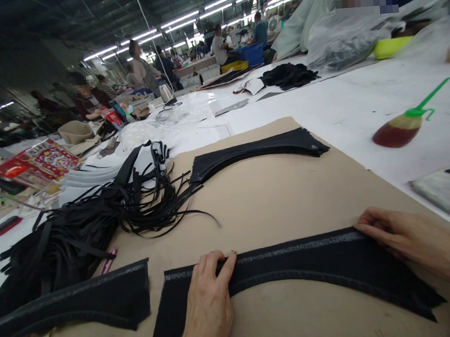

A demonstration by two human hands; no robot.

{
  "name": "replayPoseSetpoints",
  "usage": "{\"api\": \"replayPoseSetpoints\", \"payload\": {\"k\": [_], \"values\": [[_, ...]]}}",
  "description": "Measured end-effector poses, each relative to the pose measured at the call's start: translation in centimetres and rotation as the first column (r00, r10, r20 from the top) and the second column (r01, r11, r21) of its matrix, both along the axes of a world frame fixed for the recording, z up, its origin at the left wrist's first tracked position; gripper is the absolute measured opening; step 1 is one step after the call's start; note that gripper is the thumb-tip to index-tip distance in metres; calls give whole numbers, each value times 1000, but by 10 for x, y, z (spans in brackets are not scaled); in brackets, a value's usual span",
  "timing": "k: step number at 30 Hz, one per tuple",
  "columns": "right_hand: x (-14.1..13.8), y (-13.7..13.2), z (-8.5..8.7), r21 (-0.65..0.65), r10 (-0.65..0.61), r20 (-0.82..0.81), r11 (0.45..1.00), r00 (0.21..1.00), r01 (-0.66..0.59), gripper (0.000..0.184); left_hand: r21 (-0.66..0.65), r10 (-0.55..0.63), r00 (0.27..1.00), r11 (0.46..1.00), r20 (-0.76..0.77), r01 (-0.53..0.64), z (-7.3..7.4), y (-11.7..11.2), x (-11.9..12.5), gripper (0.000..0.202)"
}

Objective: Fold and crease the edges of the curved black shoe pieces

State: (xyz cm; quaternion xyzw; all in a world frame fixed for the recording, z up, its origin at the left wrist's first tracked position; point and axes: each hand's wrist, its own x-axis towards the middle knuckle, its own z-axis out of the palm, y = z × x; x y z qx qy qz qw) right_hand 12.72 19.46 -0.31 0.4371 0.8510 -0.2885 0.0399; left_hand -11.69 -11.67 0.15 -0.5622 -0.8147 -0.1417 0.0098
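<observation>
A black curved panel, which looks like fabric or leather, lies flat in front of me with a shiny grey strip along its upper edge. My left hand rests on its left part, fingers bent and closed at the upper edge. At the upper edge further right, my right hand pinches the panel between thumb and fingers. A similar black panel with the same grey strip lies to the left. Beyond my hands sits a stack of black curved panels.
Tan board covers the work area on a white table. A tangled heap of black strips lies left. On the right are a bottle of dark red liquid with a green spout and a whitish block. Several people work in the background.
</observation>
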Motion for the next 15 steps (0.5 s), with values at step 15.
{"api": "replayPoseSetpoints", "payload": {"k": [15], "values": [[-3,-6,10,59,12,-79,998,997,-8,31,10,-184,872,977,-454,211,-12,-10,-6,73]]}}
